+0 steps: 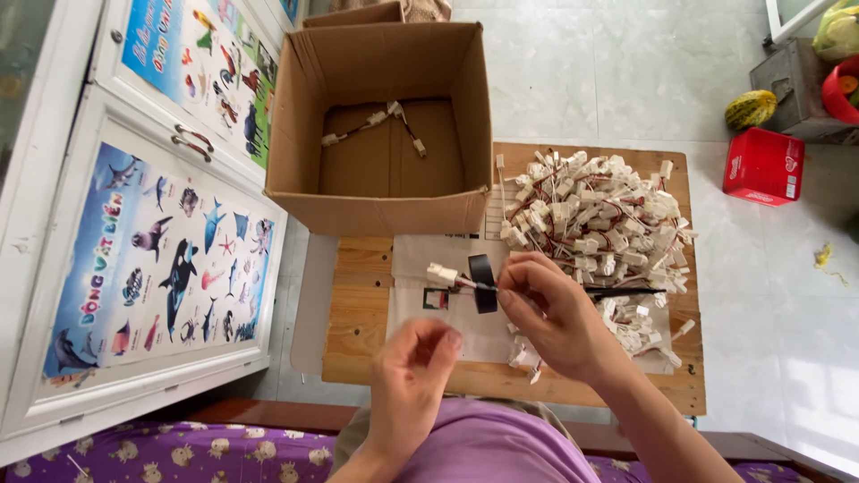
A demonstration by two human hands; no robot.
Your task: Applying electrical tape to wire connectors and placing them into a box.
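The wire harness (pixel 465 280) is pinched by the right hand (pixel 550 313) beside the black tape roll (pixel 483 283); the left hand (pixel 413 367) is loosely curled, holding nothing visible. Tape is best kept taut.

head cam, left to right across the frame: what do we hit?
White cabinet door with sea-animal poster → open cardboard box → left hand → right hand holding a wire with a white connector → pile of white connectors with wires → red box on the floor.
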